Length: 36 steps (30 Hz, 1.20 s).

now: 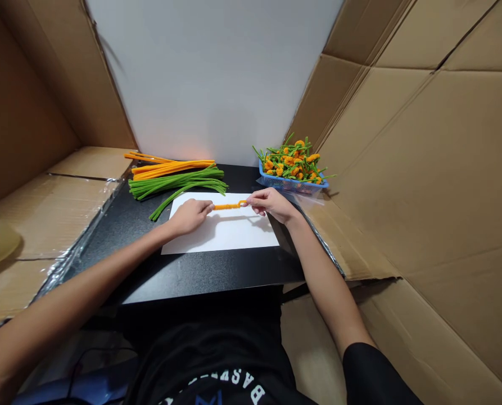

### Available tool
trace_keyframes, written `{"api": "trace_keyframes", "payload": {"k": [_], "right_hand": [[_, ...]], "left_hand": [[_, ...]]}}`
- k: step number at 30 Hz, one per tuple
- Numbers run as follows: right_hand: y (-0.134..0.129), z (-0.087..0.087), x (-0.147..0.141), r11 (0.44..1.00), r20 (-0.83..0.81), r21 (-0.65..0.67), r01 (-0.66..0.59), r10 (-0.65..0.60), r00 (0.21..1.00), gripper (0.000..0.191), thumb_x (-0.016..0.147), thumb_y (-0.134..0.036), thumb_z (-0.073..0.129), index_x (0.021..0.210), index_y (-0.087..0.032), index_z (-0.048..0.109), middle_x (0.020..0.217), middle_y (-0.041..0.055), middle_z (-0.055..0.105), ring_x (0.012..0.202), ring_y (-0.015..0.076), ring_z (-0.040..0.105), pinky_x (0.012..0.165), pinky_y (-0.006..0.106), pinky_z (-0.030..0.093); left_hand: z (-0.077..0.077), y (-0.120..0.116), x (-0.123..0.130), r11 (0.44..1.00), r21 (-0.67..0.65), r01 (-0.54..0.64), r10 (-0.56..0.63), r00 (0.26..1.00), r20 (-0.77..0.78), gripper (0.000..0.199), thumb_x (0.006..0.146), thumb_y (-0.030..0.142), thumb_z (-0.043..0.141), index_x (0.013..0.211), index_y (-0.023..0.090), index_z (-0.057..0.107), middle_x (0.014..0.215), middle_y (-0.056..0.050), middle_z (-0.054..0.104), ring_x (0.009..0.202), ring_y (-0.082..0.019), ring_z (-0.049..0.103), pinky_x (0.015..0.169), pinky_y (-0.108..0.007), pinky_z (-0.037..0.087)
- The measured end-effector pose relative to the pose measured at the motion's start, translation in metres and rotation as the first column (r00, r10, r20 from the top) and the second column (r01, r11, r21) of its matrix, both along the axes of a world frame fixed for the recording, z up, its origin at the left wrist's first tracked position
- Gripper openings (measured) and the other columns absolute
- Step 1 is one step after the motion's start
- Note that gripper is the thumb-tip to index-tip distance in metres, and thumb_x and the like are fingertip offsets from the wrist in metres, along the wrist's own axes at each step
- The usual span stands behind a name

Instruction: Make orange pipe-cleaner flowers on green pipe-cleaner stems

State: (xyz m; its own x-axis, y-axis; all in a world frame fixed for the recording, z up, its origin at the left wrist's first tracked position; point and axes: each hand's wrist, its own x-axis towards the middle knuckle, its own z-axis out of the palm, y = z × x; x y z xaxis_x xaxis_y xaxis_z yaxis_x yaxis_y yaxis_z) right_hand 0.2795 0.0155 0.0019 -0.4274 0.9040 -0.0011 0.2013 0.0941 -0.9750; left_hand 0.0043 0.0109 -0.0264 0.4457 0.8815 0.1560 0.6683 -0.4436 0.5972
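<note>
The left hand (pixel 189 217) and right hand (pixel 267 203) each pinch an end of a fuzzy orange pipe cleaner (pixel 227 206) over white paper (pixel 221 236) on the black bench (pixel 183 275). A small loop (pixel 243 203) sits by the right hand, though the fingers partly hide it. A light, even hold keeps the soft wire straight. Loose green pipe cleaners (pixel 177 183) and orange pipe cleaners (pixel 170 167) lie beyond, beside a blue plastic basket (pixel 290 184) of orange-and-green flowers (pixel 290 160).

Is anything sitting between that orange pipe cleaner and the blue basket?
Only the right hand, which pinches the looped end of the pipe cleaner and lies on the basket side of it. Beyond that hand, nothing visible stands before the basket.
</note>
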Motion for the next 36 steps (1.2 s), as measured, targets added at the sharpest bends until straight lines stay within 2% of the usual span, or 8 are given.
{"api": "trace_keyframes", "payload": {"k": [5, 9, 13, 17, 23, 29, 33, 36], "right_hand": [[-0.003, 0.0, -0.005, 0.995, 0.127, 0.019, -0.095, 0.092, 0.988, 0.039, 0.072, -0.047, 0.082, 0.087, -0.011, 0.081, 0.06, 0.0034, 0.066, 0.051, 0.0083, 0.05, 0.05, 0.022, 0.041], [0.0, 0.001, 0.0, 0.997, 0.129, -0.046, -0.064, 0.069, 0.989, 0.039, 0.071, -0.047, 0.082, 0.085, -0.011, 0.08, 0.059, 0.0023, 0.065, 0.045, 0.0062, 0.045, 0.046, 0.021, 0.037], [0.002, 0.001, 0.007, 0.997, 0.131, -0.073, -0.004, 0.013, 0.991, 0.036, 0.064, -0.043, 0.087, 0.079, -0.012, 0.079, 0.053, 0.0002, 0.061, 0.042, 0.0057, 0.043, 0.041, 0.021, 0.032], [0.003, -0.001, 0.006, 0.998, 0.117, -0.052, 0.017, -0.011, 0.993, 0.033, 0.061, -0.041, 0.088, 0.073, -0.012, 0.078, 0.048, -0.0019, 0.056, 0.044, 0.0062, 0.043, 0.041, 0.02, 0.031], [-0.001, 0.0, -0.005, 0.99, -0.011, -0.04, 0.136, -0.136, 0.991, 0.037, 0.059, -0.043, 0.09, 0.072, -0.012, 0.075, 0.056, 0.0025, 0.065, 0.046, 0.0074, 0.052, 0.044, 0.02, 0.036], [-0.003, -0.007, -0.017, 0.991, -0.044, -0.091, 0.1, -0.104, 0.994, 0.041, 0.061, -0.046, 0.089, 0.083, -0.012, 0.079, 0.073, 0.0078, 0.073, 0.06, 0.011, 0.062, 0.05, 0.02, 0.042], [0.001, -0.012, -0.018, 0.981, 0.005, -0.067, 0.18, -0.18, 0.984, 0.043, 0.061, -0.049, 0.088, 0.078, -0.011, 0.079, 0.065, 0.0063, 0.07, 0.052, 0.0089, 0.057, 0.047, 0.02, 0.038], [0.003, -0.01, -0.011, 0.982, 0.017, -0.112, 0.149, -0.148, 0.989, 0.042, 0.058, -0.048, 0.09, 0.07, -0.011, 0.076, 0.051, 0.0004, 0.059, 0.044, 0.0057, 0.047, 0.043, 0.02, 0.031]], "left_hand": [[0.002, 0.001, 0.004, 0.934, -0.345, 0.095, 0.127, 0.813, 0.568, 0.039, 0.091, 0.044, 0.047, 0.063, 0.021, 0.034, 0.054, 0.005, 0.028, 0.047, -0.009, 0.023, 0.051, -0.025, 0.016], [0.006, 0.002, -0.001, 0.834, -0.422, 0.357, 0.004, 0.759, 0.651, 0.044, 0.086, 0.049, 0.06, 0.063, 0.021, 0.035, 0.057, 0.006, 0.026, 0.047, -0.007, 0.018, 0.049, -0.025, 0.012], [0.011, 0.006, -0.012, 0.818, -0.4, 0.413, -0.217, 0.866, 0.452, 0.046, 0.089, 0.052, 0.056, 0.062, 0.019, 0.041, 0.056, 0.004, 0.033, 0.048, -0.009, 0.025, 0.05, -0.026, 0.017], [0.015, 0.007, -0.015, 0.914, -0.222, 0.341, -0.346, 0.938, 0.013, 0.04, 0.092, 0.045, 0.049, 0.063, 0.018, 0.049, 0.058, -0.001, 0.047, 0.055, -0.014, 0.04, 0.057, -0.028, 0.026], [0.01, 0.001, -0.006, 0.985, 0.17, -0.022, 0.073, 0.951, -0.301, 0.03, 0.095, 0.036, 0.041, 0.073, 0.021, 0.055, 0.063, -0.005, 0.053, 0.06, -0.02, 0.046, 0.06, -0.031, 0.02], [0.008, -0.003, 0.0, 0.98, 0.1, -0.171, 0.149, 0.968, 0.201, 0.035, 0.094, 0.04, 0.038, 0.065, 0.021, 0.04, 0.058, -0.001, 0.046, 0.058, -0.016, 0.043, 0.06, -0.028, 0.026], [0.003, 0.001, 0.003, 0.977, -0.211, 0.001, 0.1, 0.878, 0.468, 0.039, 0.092, 0.047, 0.042, 0.063, 0.021, 0.036, 0.053, 0.004, 0.034, 0.05, -0.011, 0.029, 0.053, -0.027, 0.022], [0.005, 0.006, -0.004, 0.942, -0.281, 0.182, -0.027, 0.877, 0.479, 0.042, 0.092, 0.05, 0.044, 0.063, 0.021, 0.035, 0.053, 0.005, 0.03, 0.049, -0.01, 0.024, 0.052, -0.027, 0.018]]}}
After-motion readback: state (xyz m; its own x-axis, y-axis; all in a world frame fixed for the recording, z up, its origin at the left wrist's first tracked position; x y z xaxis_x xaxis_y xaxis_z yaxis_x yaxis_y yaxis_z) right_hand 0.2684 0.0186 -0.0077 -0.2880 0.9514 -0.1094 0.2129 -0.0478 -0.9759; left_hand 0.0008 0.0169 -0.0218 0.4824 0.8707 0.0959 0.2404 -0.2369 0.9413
